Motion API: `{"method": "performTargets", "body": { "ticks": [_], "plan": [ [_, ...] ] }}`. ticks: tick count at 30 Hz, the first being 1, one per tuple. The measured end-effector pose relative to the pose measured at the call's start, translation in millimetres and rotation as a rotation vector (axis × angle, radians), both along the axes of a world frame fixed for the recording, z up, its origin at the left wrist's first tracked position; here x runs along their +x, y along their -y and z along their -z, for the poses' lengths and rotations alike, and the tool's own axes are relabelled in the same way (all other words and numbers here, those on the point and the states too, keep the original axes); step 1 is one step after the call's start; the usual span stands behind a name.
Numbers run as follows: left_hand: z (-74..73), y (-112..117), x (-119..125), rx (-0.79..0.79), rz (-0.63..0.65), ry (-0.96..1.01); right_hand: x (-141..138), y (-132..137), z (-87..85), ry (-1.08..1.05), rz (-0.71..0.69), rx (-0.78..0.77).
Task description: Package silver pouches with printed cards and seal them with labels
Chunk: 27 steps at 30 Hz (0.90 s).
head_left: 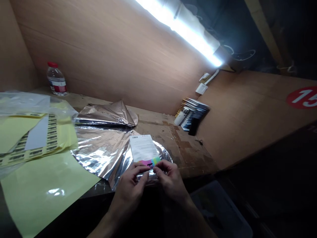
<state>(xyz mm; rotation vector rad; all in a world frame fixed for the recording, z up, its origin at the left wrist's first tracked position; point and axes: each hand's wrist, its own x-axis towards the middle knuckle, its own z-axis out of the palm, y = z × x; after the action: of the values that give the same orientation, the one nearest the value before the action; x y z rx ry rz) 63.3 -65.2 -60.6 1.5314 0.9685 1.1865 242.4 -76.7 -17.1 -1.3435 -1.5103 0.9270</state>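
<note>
A small flat white package (144,149) with printed text and a rainbow-coloured strip at its near end lies on a pile of silver foil bags (104,148). My left hand (132,186) and my right hand (169,178) both pinch the package's near edge, fingers closed on it, thumbs close together. The bottom of the package is hidden under my fingertips.
Yellow sheets (44,185) and a sheet of barcode labels (37,145) lie at the left under clear plastic. A water bottle (56,79) stands at the back left. A stack of packages (192,115) leans at the back right corner. Wooden walls enclose the bench.
</note>
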Motion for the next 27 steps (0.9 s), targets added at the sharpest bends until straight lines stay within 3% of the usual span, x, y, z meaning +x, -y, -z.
{"method": "performTargets", "body": {
  "ticks": [2, 4, 8, 14, 21, 23, 27],
  "plan": [
    [12.6, -2, -1, 0.303, -0.121, -0.307, 6, -19, 5.8, 0.085, 0.027, -0.022],
    [25.5, -3, -2, 0.473, -0.14, -0.592, 14, -41, 12.4, 0.107, -0.008, -0.159],
    [39.0, -4, -1, 0.481, -0.067, -0.908, 21, -73, 23.8, 0.173, -0.094, -0.376],
    [36.0, -3, 0, 0.437, -0.015, -0.986, 14, -88, 33.1, 0.4, -0.088, -0.379],
    [38.4, -1, 0, 0.466, -0.006, -0.967, 28, -87, 19.6, 0.73, 0.208, -0.245],
    [35.9, -2, 2, 0.472, -0.051, -0.954, 27, -83, 15.9, 0.708, 0.23, -0.221],
    [17.9, -12, -3, 0.491, -0.228, -0.929, 12, -66, 2.7, 0.499, 0.078, -0.179]
  ]
}}
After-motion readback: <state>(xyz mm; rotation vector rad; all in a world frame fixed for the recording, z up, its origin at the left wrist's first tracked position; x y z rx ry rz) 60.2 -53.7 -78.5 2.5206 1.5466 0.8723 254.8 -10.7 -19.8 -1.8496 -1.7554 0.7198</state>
